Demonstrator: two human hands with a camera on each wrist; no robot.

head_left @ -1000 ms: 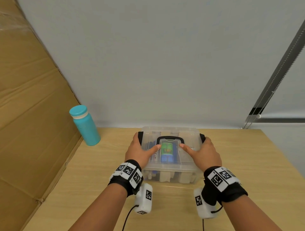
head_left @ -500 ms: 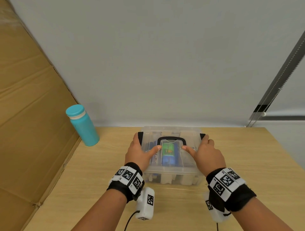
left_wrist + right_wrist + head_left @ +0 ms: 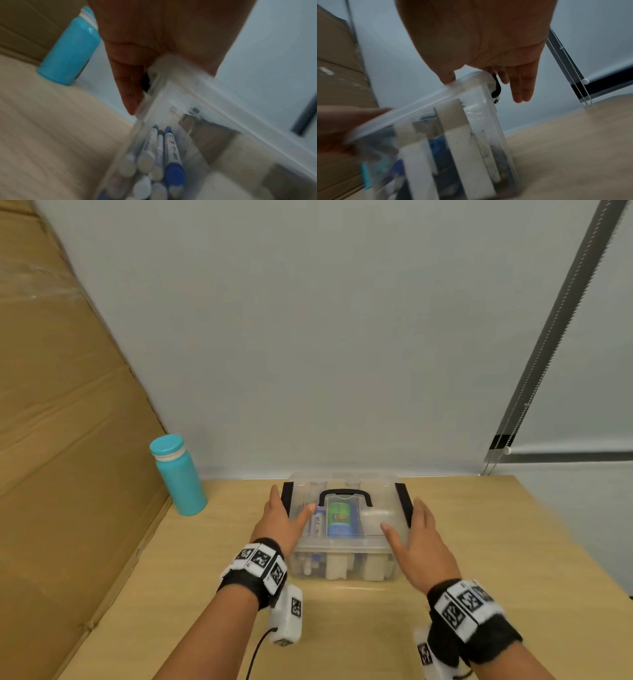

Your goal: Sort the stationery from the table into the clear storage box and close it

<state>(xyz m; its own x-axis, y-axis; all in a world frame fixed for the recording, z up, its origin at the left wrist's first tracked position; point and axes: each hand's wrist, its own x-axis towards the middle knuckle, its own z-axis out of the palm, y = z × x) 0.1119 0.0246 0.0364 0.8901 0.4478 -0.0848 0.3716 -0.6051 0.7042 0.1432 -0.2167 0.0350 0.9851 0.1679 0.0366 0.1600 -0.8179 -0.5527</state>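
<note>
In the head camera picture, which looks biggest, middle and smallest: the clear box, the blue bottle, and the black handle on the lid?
1. Clear box
2. Blue bottle
3. Black handle

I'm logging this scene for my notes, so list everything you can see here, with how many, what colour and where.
Storage box: one, clear, lid on, table centre, near the wall.
Carry handle: one, black, on the box lid.
Side latches: two, black, at the lid's left and right ends.
Markers: several, white and blue, inside the box's left part.
Green-and-blue item: one, inside the box under the handle; kind unclear.
Water bottle: one, teal, upright, table's far left.
Table: one, light wood.
Cardboard: brown, leaning at left.
Blind chain: one, metal, right, by the wall.
Left hand: open, on the box's left end.
Right hand: open, on its right end.
</note>
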